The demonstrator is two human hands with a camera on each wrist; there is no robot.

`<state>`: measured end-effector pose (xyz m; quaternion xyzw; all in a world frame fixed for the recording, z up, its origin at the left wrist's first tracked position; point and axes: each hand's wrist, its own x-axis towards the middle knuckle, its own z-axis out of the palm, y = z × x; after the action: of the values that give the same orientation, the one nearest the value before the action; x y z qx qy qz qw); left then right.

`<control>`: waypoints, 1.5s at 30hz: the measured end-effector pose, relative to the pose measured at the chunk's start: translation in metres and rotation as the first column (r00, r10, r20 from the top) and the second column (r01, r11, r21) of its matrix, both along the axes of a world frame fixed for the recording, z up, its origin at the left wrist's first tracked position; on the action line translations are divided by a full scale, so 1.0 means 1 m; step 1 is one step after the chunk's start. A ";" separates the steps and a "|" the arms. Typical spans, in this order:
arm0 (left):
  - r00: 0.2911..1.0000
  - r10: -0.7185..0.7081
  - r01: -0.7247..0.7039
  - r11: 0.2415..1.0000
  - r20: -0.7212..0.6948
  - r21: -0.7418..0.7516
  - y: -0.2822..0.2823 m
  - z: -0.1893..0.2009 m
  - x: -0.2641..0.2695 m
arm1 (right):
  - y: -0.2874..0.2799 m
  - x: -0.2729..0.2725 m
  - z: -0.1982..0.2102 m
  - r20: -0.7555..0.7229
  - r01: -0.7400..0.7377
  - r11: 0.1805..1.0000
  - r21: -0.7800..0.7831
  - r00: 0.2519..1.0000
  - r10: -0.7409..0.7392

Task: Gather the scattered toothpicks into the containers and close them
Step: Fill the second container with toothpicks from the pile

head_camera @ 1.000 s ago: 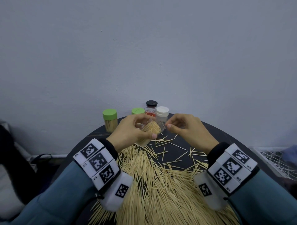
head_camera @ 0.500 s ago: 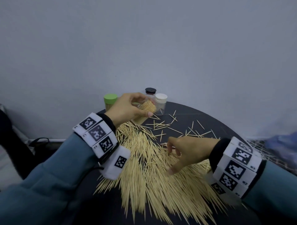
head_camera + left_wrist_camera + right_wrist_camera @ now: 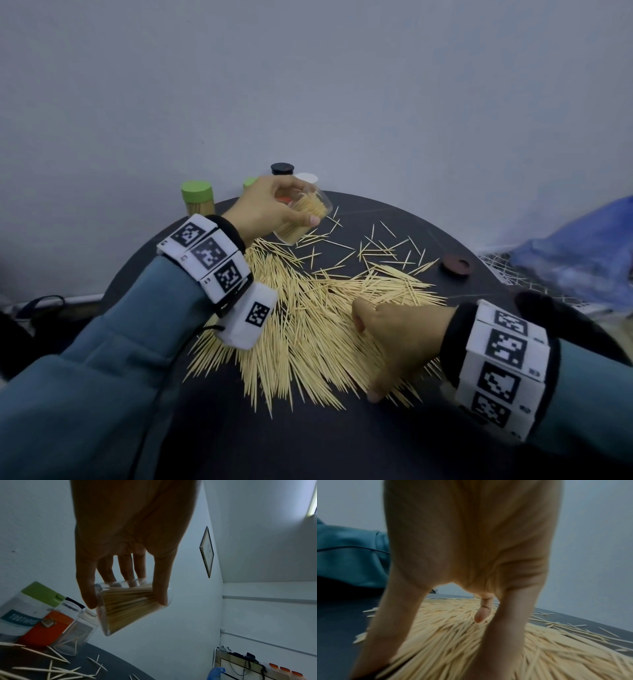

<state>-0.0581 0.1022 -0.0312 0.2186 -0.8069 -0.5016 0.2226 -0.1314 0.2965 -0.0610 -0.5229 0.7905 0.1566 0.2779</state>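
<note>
My left hand [image 3: 274,209] grips a clear lidless container [image 3: 305,219] at the back of the round black table [image 3: 342,438]. The container is tilted, held just above the table, with a packed bundle of toothpicks inside. In the left wrist view the thumb and fingers [image 3: 126,572] wrap this container [image 3: 126,608]. A big pile of loose toothpicks [image 3: 308,325] covers the table's middle. My right hand [image 3: 397,339] is down on the pile's right side, thumb and fingers spread and touching the sticks. The right wrist view shows this hand [image 3: 471,547] straddling the pile [image 3: 453,642].
A green-lidded container [image 3: 197,198], a second green lid [image 3: 249,181], a black-lidded jar [image 3: 282,168] and a white lid [image 3: 306,178] stand at the back. A dark round lid [image 3: 456,264] lies at the right edge. Stray toothpicks [image 3: 387,250] lie scattered beyond the pile. A blue bag [image 3: 582,257] lies off the table's right.
My right hand left the container's mouth and came down and toward me onto the pile. The left hand kept hold of the tilted container at the back.
</note>
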 end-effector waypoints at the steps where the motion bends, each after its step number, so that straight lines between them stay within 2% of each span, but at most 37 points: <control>1: 1.000 0.004 -0.004 1.000 -0.002 0.002 0.000 0.000 0.001 | -0.001 -0.001 -0.001 0.023 0.010 1.000 -0.003 1.000 -0.010; 6: 0.999 0.045 -0.045 0.999 0.007 0.012 -0.002 0.002 0.008 | -0.010 -0.009 -0.009 0.153 0.093 0.996 -0.013 0.984 -0.090; 9: 0.998 0.057 -0.058 0.998 0.011 0.016 -0.004 0.003 0.010 | -0.019 -0.016 -0.010 0.175 0.104 0.994 -0.029 0.980 -0.097; 12: 0.998 0.056 -0.057 0.998 0.025 0.022 -0.003 0.004 0.011 | -0.031 -0.021 -0.010 0.157 0.101 0.993 -0.059 0.983 -0.091; 18: 0.998 0.059 -0.060 0.998 0.026 0.024 -0.006 0.003 0.008 | -0.043 -0.036 0.001 0.054 0.053 0.971 -0.232 0.998 -0.041; 24: 0.999 0.037 -0.038 0.999 0.017 0.024 -0.003 0.002 0.002 | -0.014 -0.056 0.023 -0.067 0.119 0.983 -0.143 0.989 -0.129; 29: 1.000 -0.002 0.001 1.000 0.017 0.024 0.004 0.000 -0.007 | 0.017 -0.058 0.018 -0.127 0.286 0.951 0.113 0.954 -0.272; 31: 1.000 -0.018 0.018 1.000 0.019 0.023 0.006 -0.003 -0.009 | 0.024 -0.060 0.011 -0.163 0.331 0.930 0.159 0.938 -0.306; 35: 0.999 -0.015 0.015 1.000 0.031 0.003 0.006 -0.006 -0.011 | 0.028 -0.063 0.004 -0.185 0.369 0.922 0.112 0.920 -0.346; 40: 0.999 -0.016 0.016 1.000 0.039 -0.006 0.006 -0.007 -0.011 | 0.020 -0.065 0.004 -0.087 0.373 0.926 0.058 0.926 -0.367; 45: 0.999 -0.014 0.014 1.000 0.042 -0.001 0.004 -0.006 -0.010 | 0.005 -0.066 0.004 -0.035 0.315 0.949 0.022 0.949 -0.314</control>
<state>-0.0684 0.1065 -0.0377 0.2231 -0.8134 -0.4978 0.2021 -0.1972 0.3015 -0.0568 -0.3838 0.8657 0.1292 0.2944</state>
